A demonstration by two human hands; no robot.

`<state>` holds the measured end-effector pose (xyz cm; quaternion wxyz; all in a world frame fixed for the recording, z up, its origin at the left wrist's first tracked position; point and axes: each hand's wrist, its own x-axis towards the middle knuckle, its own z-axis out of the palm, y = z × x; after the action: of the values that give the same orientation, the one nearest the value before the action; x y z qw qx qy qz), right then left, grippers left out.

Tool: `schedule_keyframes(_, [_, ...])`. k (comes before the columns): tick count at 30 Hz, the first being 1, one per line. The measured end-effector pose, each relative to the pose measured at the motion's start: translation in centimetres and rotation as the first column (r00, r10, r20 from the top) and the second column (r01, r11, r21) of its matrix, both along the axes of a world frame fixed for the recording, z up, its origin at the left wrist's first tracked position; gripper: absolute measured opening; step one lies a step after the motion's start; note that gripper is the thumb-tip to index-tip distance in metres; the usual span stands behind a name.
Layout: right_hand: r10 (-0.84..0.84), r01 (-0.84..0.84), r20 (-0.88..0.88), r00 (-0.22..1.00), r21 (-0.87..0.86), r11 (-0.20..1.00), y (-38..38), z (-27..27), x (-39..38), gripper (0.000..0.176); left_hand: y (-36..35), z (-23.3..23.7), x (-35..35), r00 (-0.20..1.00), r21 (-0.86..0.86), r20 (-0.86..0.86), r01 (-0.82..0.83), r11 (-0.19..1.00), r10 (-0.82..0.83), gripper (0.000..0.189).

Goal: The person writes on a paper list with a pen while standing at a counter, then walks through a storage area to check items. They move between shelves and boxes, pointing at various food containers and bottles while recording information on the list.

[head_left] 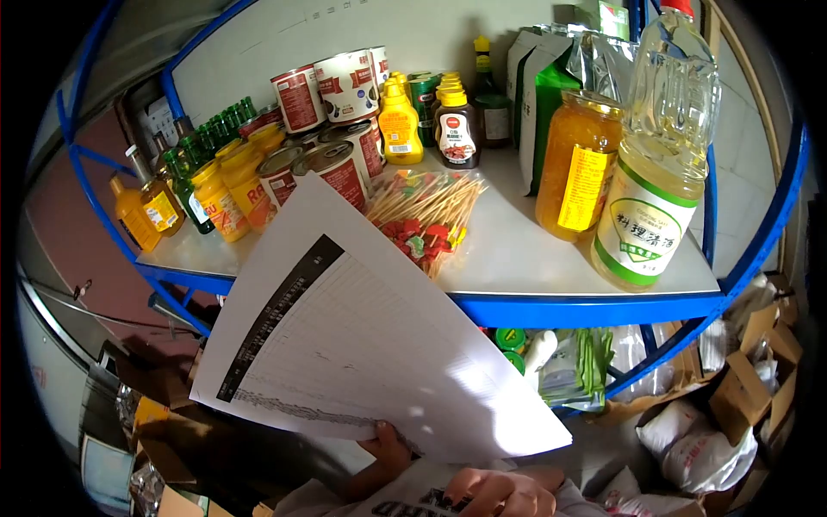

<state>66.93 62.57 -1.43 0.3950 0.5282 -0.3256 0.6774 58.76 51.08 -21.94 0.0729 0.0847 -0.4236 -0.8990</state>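
Note:
My left hand (389, 447) grips the lower edge of a white printed sheet of paper (370, 345), thumb in front. The sheet is tilted, with a table of fine print and a black header band; its text is too small to read. It hides part of the shelf edge. My right hand (502, 493) is at the bottom of the view before my shirt, its fingers curled; whatever may be in them is hidden. Just beyond the sheet, a bag of knotted bamboo picks (431, 207) with red and yellow ends lies on the shelf.
The blue-framed shelf (586, 308) bears cans (332, 172), yellow jars (220, 202), squeeze bottles (401, 125), green bottles (185, 185), an orange jar (579, 164) and a large clear bottle (650, 207). Below are green packets (594, 366), cardboard boxes (745, 388) and white bags (706, 457).

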Motion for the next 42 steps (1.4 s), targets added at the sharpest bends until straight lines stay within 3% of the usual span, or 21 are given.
schedule_keyframes(2, [-0.004, 0.004, 0.001, 1.0, 0.007, 1.0, -0.4, 0.2, -0.3, 0.011, 0.9, 1.1, -0.2, 0.989, -0.028, -0.14, -0.043, 0.999, 0.038, 0.061])
schedule_keyframes(5, [-0.003, 0.003, -0.001, 1.0, 0.008, 1.0, -1.4, 0.4, -1.0, 0.012, 0.8, 7.3, 0.7, 0.99, -0.033, 0.13, -0.042, 0.999, 0.046, 0.06])
schedule_keyframes(6, [0.0, 0.0, 0.0, 1.0, 0.007, 1.0, -1.9, 0.6, -1.2, 0.012, 0.3, 7.9, 0.5, 0.988, -0.029, 0.147, -0.033, 0.999, 0.037, 0.06])
schedule_keyframes(15, [0.012, -0.009, 0.051, 0.999, -0.051, 0.999, -6.5, 1.7, -3.4, 0.015, -6.4, 5.2, -2.7, 0.998, -0.038, 0.07, 0.012, 0.999, -0.009, 0.06])
schedule_keyframes(29, [0.08, -0.019, 0.17, 0.982, -0.334, 0.943, -17.8, 3.8, -6.5, 0.021, -16.0, 4.4, -5.3, 0.998, -0.049, 0.06, 0.023, 0.999, -0.02, 0.059])
schedule_keyframes(31, [0.076, -0.006, 0.213, 0.974, -0.311, 0.95, -19.1, 4.0, -6.5, 0.022, -17.4, 4.4, -5.9, 0.998, -0.031, 0.053, 0.033, 0.999, -0.032, 0.059])
schedule_keyframes(32, [0.119, -0.08, 0.177, 0.977, -0.216, 0.973, -19.1, 3.6, -6.9, 0.021, -18.2, 4.3, -6.1, 0.998, -0.024, 0.049, 0.04, 0.999, -0.038, 0.059])
schedule_keyframes(39, [0.156, -0.133, 0.116, 0.981, -0.181, 0.974, -26.4, 2.8, -8.9, 0.018, -24.6, 3.9, -7.5, 0.999, 0.014, 0.048, 0.023, 1.0, -0.023, 0.059])
schedule_keyframes(42, [0.263, -0.23, 0.193, 0.945, -0.176, 0.957, -29.2, 2.4, -8.9, 0.019, -27.6, 3.7, -8.2, 0.999, 0.014, 0.047, -0.001, 1.0, 0.0, 0.059])
